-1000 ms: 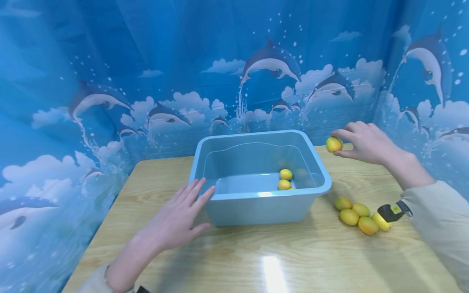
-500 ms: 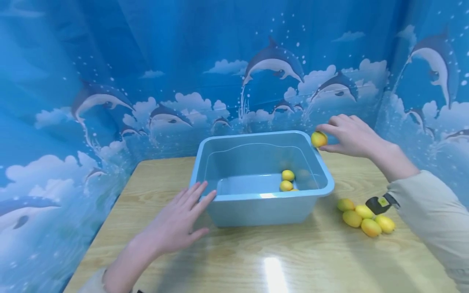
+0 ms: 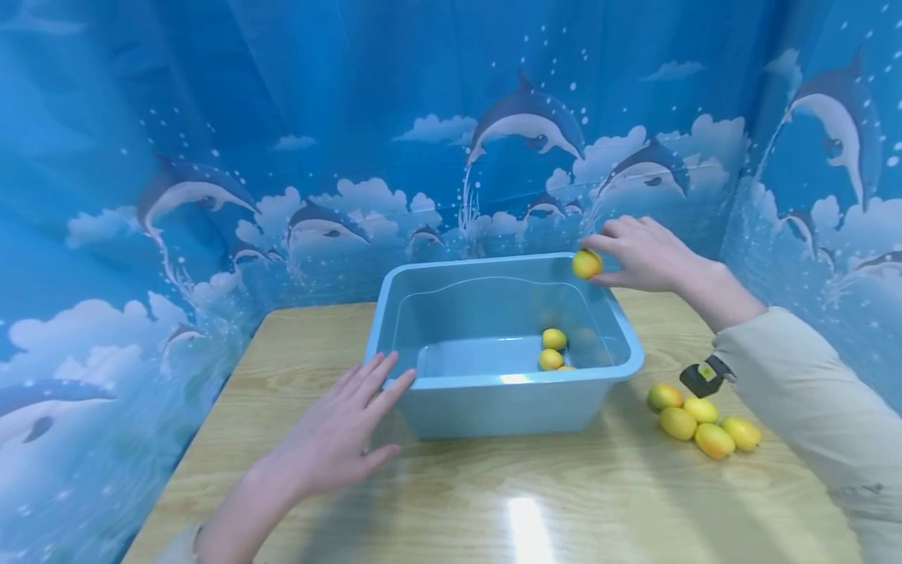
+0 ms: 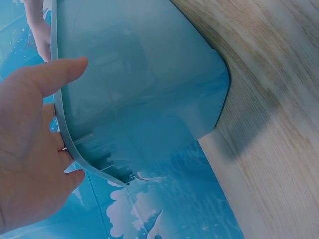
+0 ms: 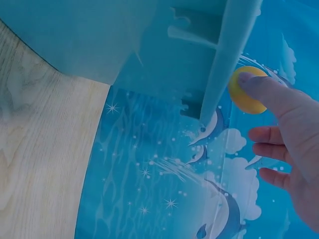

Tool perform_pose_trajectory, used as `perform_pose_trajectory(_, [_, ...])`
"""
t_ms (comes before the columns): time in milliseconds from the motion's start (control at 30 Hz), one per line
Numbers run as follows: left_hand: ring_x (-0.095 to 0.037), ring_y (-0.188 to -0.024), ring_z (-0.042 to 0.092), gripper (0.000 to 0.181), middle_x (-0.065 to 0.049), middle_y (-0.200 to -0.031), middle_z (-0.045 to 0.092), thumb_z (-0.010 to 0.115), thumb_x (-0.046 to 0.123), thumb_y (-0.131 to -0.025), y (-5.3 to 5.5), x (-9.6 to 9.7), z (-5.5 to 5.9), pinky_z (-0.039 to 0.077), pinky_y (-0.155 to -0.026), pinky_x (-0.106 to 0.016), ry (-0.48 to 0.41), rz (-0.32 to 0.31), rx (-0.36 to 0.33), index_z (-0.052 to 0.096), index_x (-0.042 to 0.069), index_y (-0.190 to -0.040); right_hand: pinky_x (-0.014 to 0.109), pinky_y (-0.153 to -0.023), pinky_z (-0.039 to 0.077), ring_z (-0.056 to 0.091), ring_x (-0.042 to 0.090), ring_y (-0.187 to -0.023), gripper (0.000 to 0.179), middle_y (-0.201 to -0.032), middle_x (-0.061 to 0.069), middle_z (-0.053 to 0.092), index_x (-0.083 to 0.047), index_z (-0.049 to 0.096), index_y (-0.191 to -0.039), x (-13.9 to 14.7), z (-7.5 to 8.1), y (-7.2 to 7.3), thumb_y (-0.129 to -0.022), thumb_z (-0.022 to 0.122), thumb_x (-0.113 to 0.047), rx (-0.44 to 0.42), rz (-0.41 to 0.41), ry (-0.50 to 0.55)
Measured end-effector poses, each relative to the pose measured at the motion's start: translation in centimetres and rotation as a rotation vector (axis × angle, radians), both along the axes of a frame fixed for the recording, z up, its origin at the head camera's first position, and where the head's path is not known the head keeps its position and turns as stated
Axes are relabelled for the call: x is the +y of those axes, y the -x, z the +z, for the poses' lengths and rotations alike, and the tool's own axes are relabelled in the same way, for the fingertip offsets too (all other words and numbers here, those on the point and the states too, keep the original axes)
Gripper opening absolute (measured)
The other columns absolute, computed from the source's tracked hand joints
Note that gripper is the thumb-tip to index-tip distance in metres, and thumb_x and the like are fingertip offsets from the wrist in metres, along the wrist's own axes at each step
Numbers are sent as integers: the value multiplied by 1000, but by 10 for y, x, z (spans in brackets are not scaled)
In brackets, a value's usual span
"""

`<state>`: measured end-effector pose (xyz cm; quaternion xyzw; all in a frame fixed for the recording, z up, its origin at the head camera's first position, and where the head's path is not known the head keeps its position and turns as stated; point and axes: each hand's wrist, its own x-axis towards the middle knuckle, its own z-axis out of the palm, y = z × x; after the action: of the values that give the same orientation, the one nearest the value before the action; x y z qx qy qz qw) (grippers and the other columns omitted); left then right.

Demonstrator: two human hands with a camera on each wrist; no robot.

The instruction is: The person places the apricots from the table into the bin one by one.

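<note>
Between the thumb and fingers of my right hand (image 3: 644, 252) is a small yellow mango (image 3: 587, 264) with an orange blush. That hand holds it above the far right corner of a light blue plastic bin (image 3: 493, 407). In the right wrist view, the mango (image 5: 248, 90) appears beside the bin's rim, under the thumb. My left hand (image 3: 331, 431) has its fingers spread and straight at the bin's near left corner; whether they touch the rim, I cannot tell. Inside the bin, toward the right, lie yellow mangoes (image 3: 553, 338), one partly hidden by the front wall.
Several more mangoes (image 3: 678, 423) are clustered on the wooden table (image 3: 451, 501) to the right of the bin, below my right forearm. A blue curtain (image 3: 366, 94) printed with dolphins stands behind the table and along its sides.
My right hand has carried the mango leftward from beside the bin to over its far right corner. My left hand has stayed nearly still.
</note>
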<state>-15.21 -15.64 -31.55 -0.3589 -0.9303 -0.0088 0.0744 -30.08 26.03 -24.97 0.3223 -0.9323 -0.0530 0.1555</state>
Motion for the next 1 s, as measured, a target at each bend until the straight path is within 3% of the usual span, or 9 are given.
perform_pose_trajectory(300, [-34, -138, 15, 91, -15, -153, 9, 67, 42, -82, 0, 1, -1, 19, -109, -50, -1, -5, -1, 13, 16, -150, 51, -80, 44, 51, 33, -100, 53, -108, 15, 58, -9, 57, -123, -6, -5, 2, -80, 72, -34, -67, -58, 32])
perform_pose_trajectory(500, [-33, -138, 15, 90, -15, -153, 10, 67, 42, -82, -1, 0, -2, 19, -109, -49, -16, 3, 2, 13, 16, -150, 43, -71, 46, 52, 30, -94, 50, -103, 12, 59, -8, 59, -122, 0, -8, -6, -81, 71, -34, -24, -37, 44])
perform_pose_trajectory(800, [-34, -138, 16, 89, -16, -153, 12, 68, 40, -81, -3, -1, -5, 20, -109, -51, -35, 13, 22, 17, 14, -150, 39, -65, 44, 53, 28, -88, 41, -98, 10, 60, -8, 62, -116, 25, -18, -34, -82, 71, -29, 31, -38, 109])
perform_pose_trajectory(1000, [-33, -138, 15, 88, -16, -153, 12, 69, 39, -82, -3, 0, -5, 20, -109, -51, -42, 11, 13, 18, 14, -150, 40, -60, 46, 55, 27, -81, 39, -92, 10, 60, -6, 64, -111, 50, -38, -51, -78, 75, -23, 95, 2, 123])
